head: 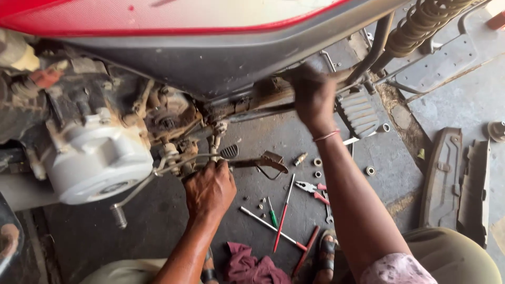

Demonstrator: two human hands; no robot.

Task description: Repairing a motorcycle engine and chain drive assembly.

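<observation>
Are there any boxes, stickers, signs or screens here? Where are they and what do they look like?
None that I can see: no box, sticker, sign or screen.
There is only a motorbike, red and black, across the top.
The left hand grips a metal lever under the engine.
The right hand holds the frame by the footrest.
Screwdrivers and pliers lie on the floor.

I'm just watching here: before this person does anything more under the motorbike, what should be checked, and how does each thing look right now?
1. Left hand firmly on the foot lever: ok, fingers wrapped round it.
2. Right hand steady on the frame bar: ok, gripping.
3. Screwdrivers and pliers within reach: ok, on the floor between the arms.
4. Loose nuts and washers gathered: not ok, scattered.
5. Bike securely propped: cannot tell, stand hidden.
</observation>
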